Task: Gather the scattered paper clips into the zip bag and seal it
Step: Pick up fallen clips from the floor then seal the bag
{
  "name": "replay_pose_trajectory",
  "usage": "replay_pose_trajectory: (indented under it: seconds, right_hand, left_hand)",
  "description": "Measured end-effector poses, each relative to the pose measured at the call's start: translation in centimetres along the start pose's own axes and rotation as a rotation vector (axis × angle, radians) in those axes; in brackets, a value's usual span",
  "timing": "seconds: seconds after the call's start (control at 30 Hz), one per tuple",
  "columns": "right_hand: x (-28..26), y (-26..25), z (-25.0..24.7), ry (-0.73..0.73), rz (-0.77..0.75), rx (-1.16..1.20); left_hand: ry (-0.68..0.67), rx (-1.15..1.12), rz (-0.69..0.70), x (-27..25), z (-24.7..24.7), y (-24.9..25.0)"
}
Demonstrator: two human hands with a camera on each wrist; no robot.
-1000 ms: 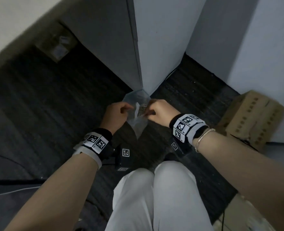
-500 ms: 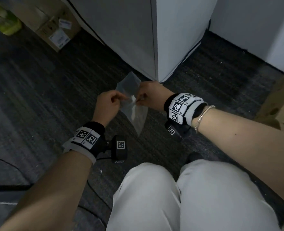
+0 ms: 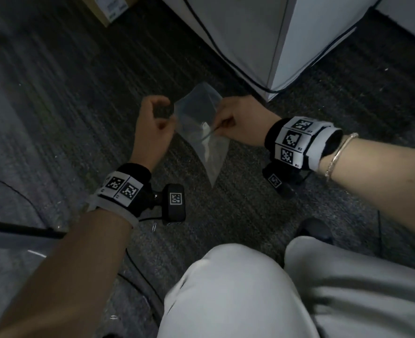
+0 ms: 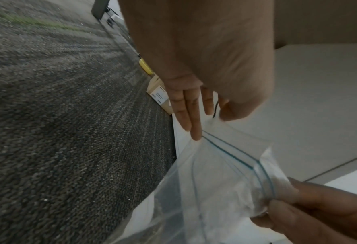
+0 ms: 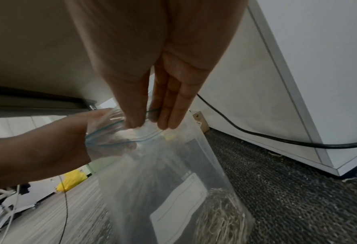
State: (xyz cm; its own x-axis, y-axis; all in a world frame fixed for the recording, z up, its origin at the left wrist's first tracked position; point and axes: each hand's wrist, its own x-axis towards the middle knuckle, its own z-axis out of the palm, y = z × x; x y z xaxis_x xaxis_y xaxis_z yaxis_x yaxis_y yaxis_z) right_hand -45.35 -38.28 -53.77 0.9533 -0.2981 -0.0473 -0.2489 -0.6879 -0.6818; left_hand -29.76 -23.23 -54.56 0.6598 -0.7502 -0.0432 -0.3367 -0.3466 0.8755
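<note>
A clear zip bag (image 3: 208,152) with a blue zip line hangs above the dark carpet between my hands. My right hand (image 3: 240,120) pinches the zip strip between thumb and fingers (image 5: 148,123). At the bag's left top corner, my left hand (image 3: 152,128) holds the edge between its thumb and straight fingers (image 4: 213,122). The bag (image 5: 173,165) holds a heap of silver paper clips (image 5: 221,217) at its bottom. One loose paper clip (image 3: 154,226) lies on the carpet under my left wrist.
A white cabinet (image 3: 299,32) stands just behind the bag, with a black cable (image 3: 226,54) along its base. A cardboard box (image 3: 109,11) sits at the far left. My knees (image 3: 250,289) fill the foreground. Cables (image 3: 18,230) cross the floor at left.
My hands have moved apart along the bag's top: the left hand has slid from the middle to the left corner. The head view has tilted downward.
</note>
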Motion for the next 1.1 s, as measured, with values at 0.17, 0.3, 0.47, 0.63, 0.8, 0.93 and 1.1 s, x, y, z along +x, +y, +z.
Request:
replay_pose_trajectory:
  seconds: [0.17,0.3,0.47,0.63,0.8,0.93,1.1]
  right_hand:
    - [0.6,-0.5,1.4,-0.025,-0.062,-0.048]
    - [1.5,-0.7,2.7,-0.002,-0.088,-0.029]
    - [1.9,-1.2,5.0,0.015,-0.113,0.031]
    - [2.3,-1.4,7.2,-0.022,-0.124,0.047]
    - [2.0,-1.6,8.3,-0.027,-0.114,0.066]
    - [1.8,-1.8,9.1,-0.052,-0.114,0.077]
    - [1.3,-1.6,9.4,-0.111,-0.082,0.051]
  left_hand:
    - [0.075,0.006,-0.149,-1.7,-2.8,-4.0]
    - [-0.081,0.305,-0.349,-3.7,-4.9,-9.9]
    - [-0.288,0.535,-0.556,-8.4,-6.3,-16.7]
    - [-0.496,0.722,-0.697,-11.3,-6.0,-21.3]
    - [-0.647,0.868,-0.808,-12.9,-4.9,-23.1]
    - [-0.663,0.941,-0.772,-13.3,-4.4,-23.6]
    - [-0.674,0.795,-0.723,-13.3,-4.7,-24.2]
